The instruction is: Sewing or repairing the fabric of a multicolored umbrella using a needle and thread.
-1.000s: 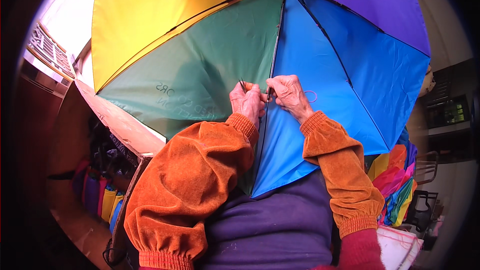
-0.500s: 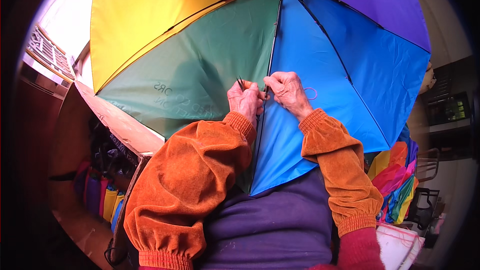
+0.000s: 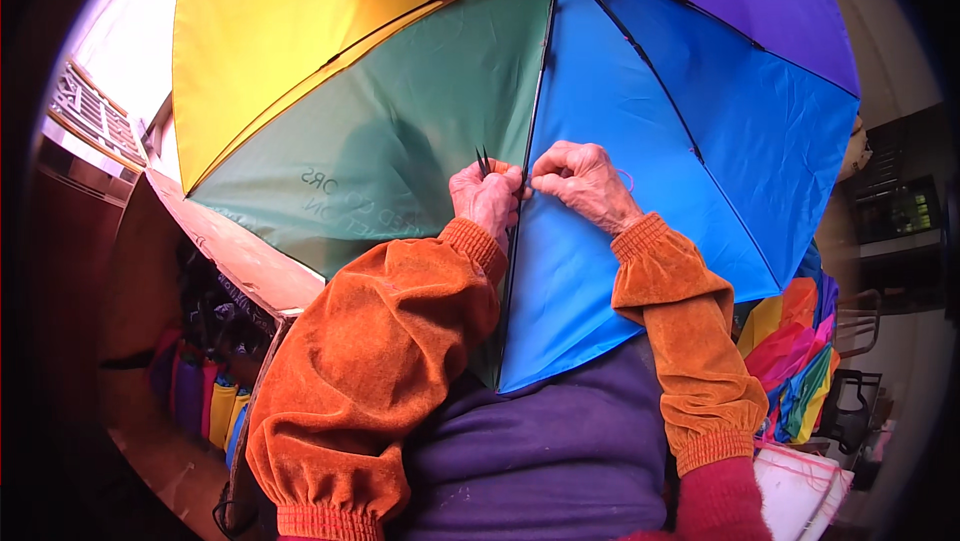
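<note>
An open umbrella (image 3: pixel 640 171), seen from its inner side, spreads over my lap with yellow, green, blue and purple panels. My left hand (image 3: pixel 488 199) is closed at the dark rib (image 3: pixel 543 71) between the green and blue panels. Small dark snips (image 3: pixel 483 158) are tucked in it, their two pointed tips sticking up. Just right of that rib, my right hand (image 3: pixel 585 183) is closed in a pinch over the blue panel; what lies between its fingertips is too small to make out. A bit of pink thread (image 3: pixel 626 179) shows beside its knuckles.
A cardboard edge (image 3: pixel 250 251) runs along the left, with rolled coloured fabrics (image 3: pixel 205 396) below it. At the right hang folded rainbow-coloured fabrics (image 3: pixel 795 366), above a white board or box (image 3: pixel 795 486). Dark shelving (image 3: pixel 900 201) stands farther right.
My right hand has drawn slightly right, away from the rib, and less of the pink thread loop shows. The umbrella has shifted a little left. My left hand keeps its hold.
</note>
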Demonstrator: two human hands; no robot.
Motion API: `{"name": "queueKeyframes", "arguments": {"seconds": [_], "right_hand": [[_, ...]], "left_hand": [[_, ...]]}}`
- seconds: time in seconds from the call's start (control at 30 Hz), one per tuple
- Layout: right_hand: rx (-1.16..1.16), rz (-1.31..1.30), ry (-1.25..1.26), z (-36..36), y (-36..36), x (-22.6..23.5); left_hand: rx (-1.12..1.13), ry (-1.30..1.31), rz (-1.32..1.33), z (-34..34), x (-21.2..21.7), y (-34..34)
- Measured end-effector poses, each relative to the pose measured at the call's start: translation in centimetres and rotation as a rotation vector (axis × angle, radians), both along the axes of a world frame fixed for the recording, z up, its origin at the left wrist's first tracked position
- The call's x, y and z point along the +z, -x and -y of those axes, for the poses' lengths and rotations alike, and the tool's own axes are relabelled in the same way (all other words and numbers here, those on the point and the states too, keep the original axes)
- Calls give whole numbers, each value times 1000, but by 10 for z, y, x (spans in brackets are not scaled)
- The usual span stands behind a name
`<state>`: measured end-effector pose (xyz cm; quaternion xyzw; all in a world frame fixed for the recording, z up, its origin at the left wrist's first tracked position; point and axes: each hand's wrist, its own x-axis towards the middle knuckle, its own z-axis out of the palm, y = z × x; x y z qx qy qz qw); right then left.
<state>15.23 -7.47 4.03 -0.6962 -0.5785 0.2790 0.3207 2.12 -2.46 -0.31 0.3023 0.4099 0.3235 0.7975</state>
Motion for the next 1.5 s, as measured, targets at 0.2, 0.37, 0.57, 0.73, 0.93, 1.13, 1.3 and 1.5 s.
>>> {"name": "queueKeyframes", "arguments": {"seconds": [0.2, 0.37, 0.57, 0.73, 0.93, 1.13, 1.3, 1.5], "right_hand": [[69, 84, -92, -2, 0, -4], [137, 275, -136, -2, -1, -12], [132, 351, -15, 10, -12, -3], [-49, 312, -71, 10, -5, -18], [26, 476, -91, 8, 6, -22], [94, 472, -143, 7, 0, -23], [125, 458, -166, 2, 2, -23], [124, 429, -252, -6, 1, -30]], "left_hand": [[-40, 21, -18, -3, -1, 0], [-84, -3, -21, -4, -1, 1], [-26, 22, -39, -4, 0, 1], [-16, 32, -8, -3, -1, 1], [29, 22, -10, -2, -1, 2], [32, 28, -47, -1, 7, 1], [20, 63, -117, -2, 9, 1], [7, 3, -58, -3, 4, -3]]}}
